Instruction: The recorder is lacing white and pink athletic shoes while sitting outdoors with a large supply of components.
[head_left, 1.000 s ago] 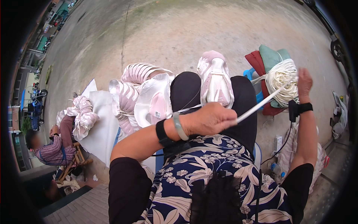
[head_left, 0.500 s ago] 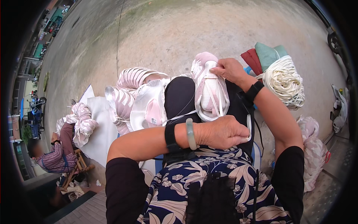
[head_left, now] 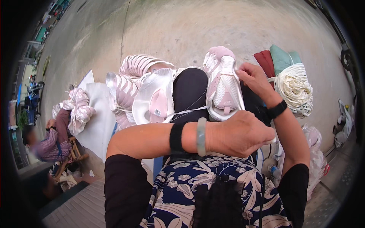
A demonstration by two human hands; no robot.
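Observation:
A pink-and-white shoe upper (head_left: 224, 85) lies across my right thigh, toe end away from me. My right hand (head_left: 256, 78) is at its right edge by the lacing area. Those fingers are bent and pinched together, and what they hold, if anything, is too small to make out. My left hand (head_left: 243, 133) is closed in a fist below the heel end, its wrist crossing in front of my lap. A short white bit of lace shows at its fingertips. A thin white strip (head_left: 188, 112) runs from the left side to the shoe upper.
To the left are stacked pink-and-white uppers (head_left: 142, 64) and an opened one (head_left: 154, 97). At the right lie a cream bundle of laces (head_left: 294, 91), green cloth (head_left: 283, 60) and red cloth (head_left: 264, 62). A person (head_left: 49, 142) sits at far left beside more bundled uppers (head_left: 80, 108).
My left hand has moved right and slightly nearer, with the white bit at its fingertips. My right hand has slid from over the lacing area to the upper's right edge. The view has shifted slightly.

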